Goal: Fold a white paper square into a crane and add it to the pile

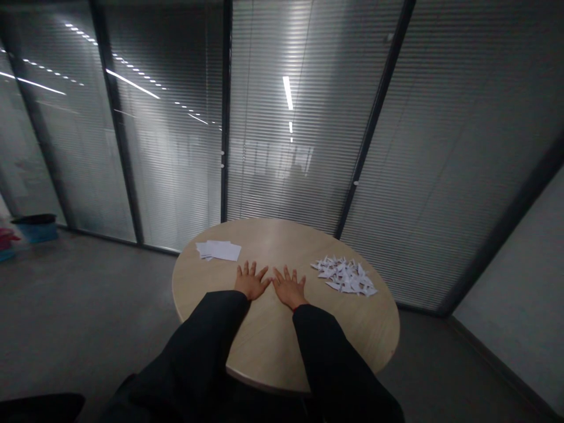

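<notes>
I have both arms stretched forward over the round table [268, 346] in dark sleeves, slanting in toward each other. My left hand [252, 282] lies palm down on the wood, fingers fanned wide and pointing away from me, holding nothing. My right hand [289, 286] lies the same way, fully spread and with nothing in its hold. My two thumbs point inward and nearly meet; I cannot tell whether they touch.

Beyond my left hand, toward the table's far left edge, is one stack of paper slips [224, 251]. Its long axis runs left to right, its right end tipping slightly toward me, and the slips are fanned out of line at the left. I cannot count them.

To the right of my right hand, well apart from the stack, lies one heap of folded papers [348, 276]. Their sharp tips point every which way, and they overlap too much to count.
</notes>
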{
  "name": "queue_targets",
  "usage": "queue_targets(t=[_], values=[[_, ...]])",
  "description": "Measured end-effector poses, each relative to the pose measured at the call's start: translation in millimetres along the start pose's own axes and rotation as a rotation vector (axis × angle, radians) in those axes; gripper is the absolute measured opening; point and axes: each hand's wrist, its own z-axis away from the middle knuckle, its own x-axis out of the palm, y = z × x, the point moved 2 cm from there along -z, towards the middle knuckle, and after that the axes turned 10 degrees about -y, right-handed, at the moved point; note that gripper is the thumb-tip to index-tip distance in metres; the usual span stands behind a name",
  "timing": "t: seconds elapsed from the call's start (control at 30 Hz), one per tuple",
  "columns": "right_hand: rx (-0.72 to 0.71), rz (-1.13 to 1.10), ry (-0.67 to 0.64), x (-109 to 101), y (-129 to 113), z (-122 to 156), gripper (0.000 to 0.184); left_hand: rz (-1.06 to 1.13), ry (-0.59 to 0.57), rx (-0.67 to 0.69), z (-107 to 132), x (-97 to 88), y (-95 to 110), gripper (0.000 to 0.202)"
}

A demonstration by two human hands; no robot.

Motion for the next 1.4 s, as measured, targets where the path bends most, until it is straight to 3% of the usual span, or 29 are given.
queue_targets(t=[1.4], values=[[0.019, 0.010, -0.034, -1.8, -1.4, -0.3, 0.053, -0.006, 0.007, 0.014, 0.8, -1.7, -0.7, 0.065]])
